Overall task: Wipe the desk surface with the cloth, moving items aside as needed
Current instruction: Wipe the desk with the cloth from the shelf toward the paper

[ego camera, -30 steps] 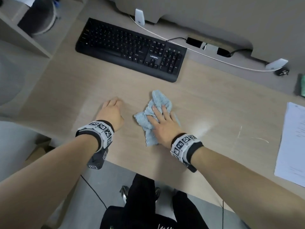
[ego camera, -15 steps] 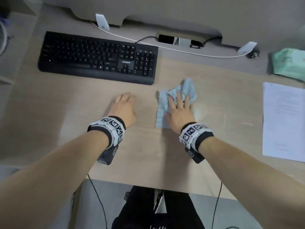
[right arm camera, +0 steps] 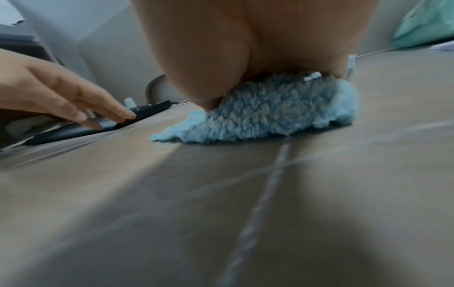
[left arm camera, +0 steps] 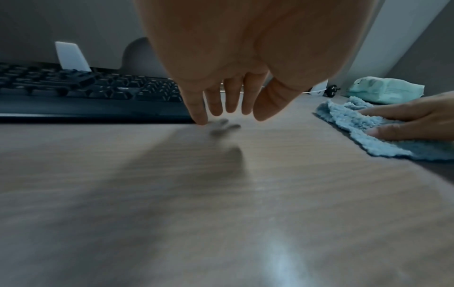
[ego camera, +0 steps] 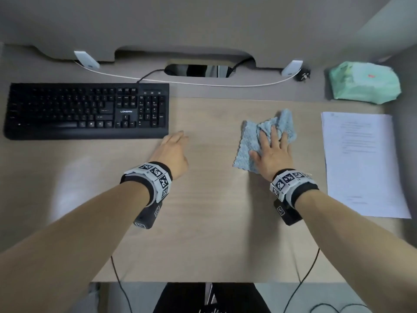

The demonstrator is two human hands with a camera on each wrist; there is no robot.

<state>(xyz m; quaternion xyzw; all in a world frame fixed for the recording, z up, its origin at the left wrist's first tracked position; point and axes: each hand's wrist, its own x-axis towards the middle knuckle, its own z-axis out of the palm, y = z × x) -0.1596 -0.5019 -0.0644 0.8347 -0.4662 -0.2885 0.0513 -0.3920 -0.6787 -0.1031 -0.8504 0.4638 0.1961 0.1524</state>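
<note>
A fluffy light-blue cloth (ego camera: 250, 145) (right arm camera: 265, 114) (left arm camera: 343, 116) lies crumpled on the wooden desk (ego camera: 214, 211), right of centre. My right hand (ego camera: 273, 150) presses flat on it with straight, spread fingers. My left hand (ego camera: 173, 150) (left arm camera: 221, 104) hovers palm down just over the desk, fingers straight and relaxed, holding nothing, its fingertips by the near right corner of the black keyboard (ego camera: 88, 110) (left arm camera: 86, 91). In the right wrist view the left hand (right arm camera: 73, 101) reaches toward the keyboard (right arm camera: 98, 124).
A sheet of printed paper (ego camera: 361, 163) lies at the right edge, close to the cloth. A green wipes pack (ego camera: 363, 85) sits at the back right. A white cable (ego camera: 180, 82) and a cable slot (ego camera: 198, 70) run along the back. The partition wall stands behind.
My right hand has slid the cloth to the right, toward the paper. The left hand has stayed near the keyboard's corner. The head view has swung right.
</note>
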